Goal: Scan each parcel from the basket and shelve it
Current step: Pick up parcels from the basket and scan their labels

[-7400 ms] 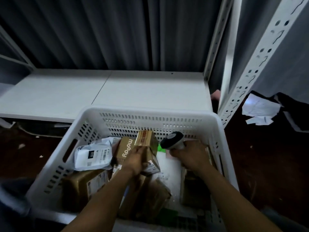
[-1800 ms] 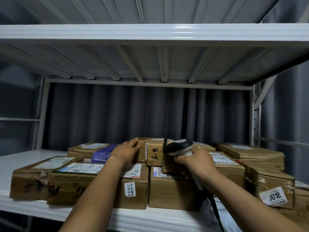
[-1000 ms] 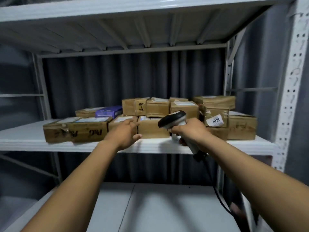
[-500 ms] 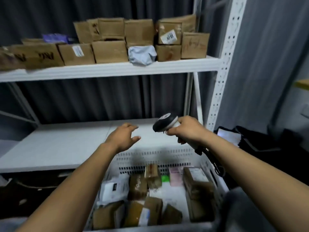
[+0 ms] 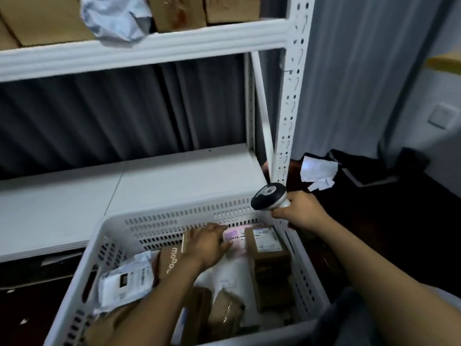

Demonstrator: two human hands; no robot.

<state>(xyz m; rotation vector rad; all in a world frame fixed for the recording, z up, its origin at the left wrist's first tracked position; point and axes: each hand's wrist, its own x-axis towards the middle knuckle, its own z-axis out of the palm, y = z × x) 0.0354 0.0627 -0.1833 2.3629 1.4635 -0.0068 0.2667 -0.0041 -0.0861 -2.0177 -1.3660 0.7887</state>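
Dark pleated curtains (image 5: 99, 121) hang behind a white metal rack, whose upper shelf (image 5: 149, 49) carries brown cardboard boxes (image 5: 45, 18) and a crumpled grey mailing bag (image 5: 117, 18) that sags over its front edge. Lower down, a bare white shelf (image 5: 149, 181) runs across, and a white slotted basket (image 5: 159, 228) sits just in front of it, holding the parcels. At the basket's left side lies a white plastic mailer (image 5: 124, 283) with a black label, and beside it a brown box (image 5: 171, 260) with pale lettering. The person's left hand (image 5: 209, 243) reaches down into the basket with fingers stretched out fairly straight and gripping nothing, its fingertips at the edge of a small pink parcel (image 5: 234, 237) near the back wall. A pinkish glow falls on that parcel. Just right of it lies a long brown box (image 5: 267, 245) with a white label on top. Above the basket's far right corner the right hand (image 5: 299, 211) has its fingers wrapped around the handle of a barcode scanner (image 5: 269, 197), whose dark head points left and down towards the parcels. Behind the scanner rises the rack's perforated post (image 5: 291, 96). Further right, torn white paper (image 5: 316, 168) lies on dark fabric (image 5: 374, 168) on the floor, and a white wall plate (image 5: 441, 116) sits on the pale wall.
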